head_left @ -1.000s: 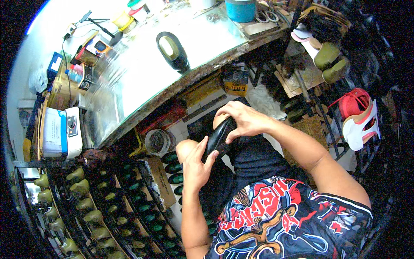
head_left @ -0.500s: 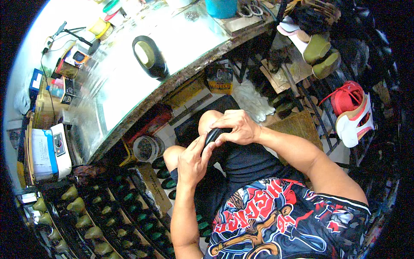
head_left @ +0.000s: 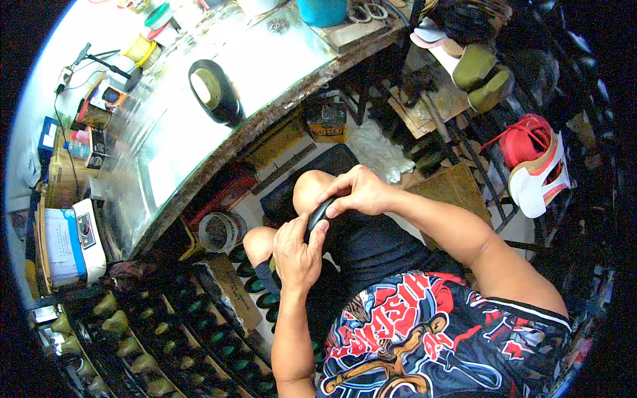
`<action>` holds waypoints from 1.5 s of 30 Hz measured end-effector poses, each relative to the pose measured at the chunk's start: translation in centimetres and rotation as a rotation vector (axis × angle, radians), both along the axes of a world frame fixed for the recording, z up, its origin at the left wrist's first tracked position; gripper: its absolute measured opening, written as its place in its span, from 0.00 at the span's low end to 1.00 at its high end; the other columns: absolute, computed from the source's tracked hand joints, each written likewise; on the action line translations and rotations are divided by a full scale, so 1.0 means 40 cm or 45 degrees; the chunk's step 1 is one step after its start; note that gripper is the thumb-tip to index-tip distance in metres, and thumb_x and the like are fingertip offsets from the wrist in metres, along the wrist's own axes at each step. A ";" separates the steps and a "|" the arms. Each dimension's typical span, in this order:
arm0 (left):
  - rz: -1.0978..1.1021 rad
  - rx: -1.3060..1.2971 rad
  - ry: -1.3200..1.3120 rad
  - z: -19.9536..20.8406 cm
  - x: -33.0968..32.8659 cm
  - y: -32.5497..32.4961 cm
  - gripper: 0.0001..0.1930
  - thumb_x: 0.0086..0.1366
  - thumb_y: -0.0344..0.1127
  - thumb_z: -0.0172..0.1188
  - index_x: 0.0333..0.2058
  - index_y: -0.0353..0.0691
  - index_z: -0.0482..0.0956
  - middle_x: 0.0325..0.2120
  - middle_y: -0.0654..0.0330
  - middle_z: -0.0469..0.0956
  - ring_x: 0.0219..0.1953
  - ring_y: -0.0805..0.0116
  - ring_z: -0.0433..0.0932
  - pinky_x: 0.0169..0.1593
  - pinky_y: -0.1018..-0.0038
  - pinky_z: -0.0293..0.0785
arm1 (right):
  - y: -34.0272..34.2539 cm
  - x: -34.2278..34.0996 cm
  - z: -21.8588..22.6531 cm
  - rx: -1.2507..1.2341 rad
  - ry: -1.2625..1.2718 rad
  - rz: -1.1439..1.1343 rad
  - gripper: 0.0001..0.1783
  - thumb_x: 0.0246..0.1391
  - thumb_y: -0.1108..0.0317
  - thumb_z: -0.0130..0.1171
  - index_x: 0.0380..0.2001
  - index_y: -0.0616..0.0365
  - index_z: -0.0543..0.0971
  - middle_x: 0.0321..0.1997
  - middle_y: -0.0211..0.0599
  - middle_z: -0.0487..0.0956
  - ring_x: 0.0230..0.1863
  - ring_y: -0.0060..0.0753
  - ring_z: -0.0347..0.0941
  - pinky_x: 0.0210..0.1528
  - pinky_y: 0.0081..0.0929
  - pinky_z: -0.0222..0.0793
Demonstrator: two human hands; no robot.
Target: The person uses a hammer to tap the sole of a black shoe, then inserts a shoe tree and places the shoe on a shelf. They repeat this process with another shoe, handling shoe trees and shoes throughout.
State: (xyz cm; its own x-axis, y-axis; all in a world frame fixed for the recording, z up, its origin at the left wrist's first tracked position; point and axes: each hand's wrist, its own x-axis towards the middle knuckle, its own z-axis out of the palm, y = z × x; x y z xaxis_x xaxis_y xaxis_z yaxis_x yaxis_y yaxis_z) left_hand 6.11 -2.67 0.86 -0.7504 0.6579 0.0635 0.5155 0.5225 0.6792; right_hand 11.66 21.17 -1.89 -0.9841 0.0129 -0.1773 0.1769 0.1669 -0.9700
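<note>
Between my hands, above my knees, is a narrow, glossy black shoe (head_left: 319, 217), mostly covered by my fingers. My left hand (head_left: 295, 249) wraps its near end, thumb along the side. My right hand (head_left: 361, 191) grips the far end, fingers over the top and thumb at the edge. Another black shoe (head_left: 229, 99) lies on the workbench, with a pale green form (head_left: 204, 90) showing in its opening.
The glass-topped bench (head_left: 166, 142) curves across the upper left, bearing a blue bucket (head_left: 322, 10) and a white boxy device (head_left: 91, 239). Racks of green shoe lasts (head_left: 129, 345) stand lower left. White sandals (head_left: 545, 182) and red cord (head_left: 527, 142) sit at right.
The view has shifted slightly, so surroundings sit further left. My right fingers have changed position on the black shoe, and more of its dark surface shows between my thumbs.
</note>
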 end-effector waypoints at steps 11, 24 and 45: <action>-0.051 -0.360 -0.084 0.035 0.043 -0.250 0.51 0.51 0.49 0.85 0.74 0.48 0.72 0.75 0.38 0.64 0.75 0.34 0.64 0.76 0.44 0.60 | 0.441 0.068 -0.220 0.883 -0.171 -0.711 0.31 0.58 0.50 0.77 0.60 0.56 0.86 0.59 0.45 0.88 0.53 0.44 0.86 0.56 0.41 0.82; 0.494 0.675 -0.111 0.094 0.015 -0.083 0.26 0.59 0.43 0.76 0.50 0.37 0.77 0.51 0.51 0.77 0.49 0.56 0.76 0.57 0.60 0.72 | 0.735 0.222 -0.391 1.274 -0.457 -1.273 0.33 0.60 0.56 0.69 0.66 0.58 0.79 0.60 0.60 0.84 0.63 0.63 0.79 0.66 0.52 0.73; 0.404 0.275 -0.056 -0.168 -0.079 0.002 0.20 0.83 0.42 0.48 0.39 0.33 0.83 0.35 0.39 0.84 0.38 0.33 0.82 0.43 0.45 0.76 | -0.019 0.039 -0.052 0.912 0.778 0.314 0.16 0.48 0.66 0.77 0.29 0.54 0.76 0.25 0.39 0.78 0.26 0.51 0.80 0.27 0.44 0.74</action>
State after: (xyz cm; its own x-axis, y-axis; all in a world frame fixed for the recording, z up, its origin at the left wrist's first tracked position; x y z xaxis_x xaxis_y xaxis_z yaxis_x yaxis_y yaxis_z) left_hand 2.93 -2.59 -5.86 -0.9196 0.3678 0.1381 0.3190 0.4939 0.8089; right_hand 13.23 20.41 -3.96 -0.8933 -0.2999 0.3348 -0.4424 0.7183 -0.5370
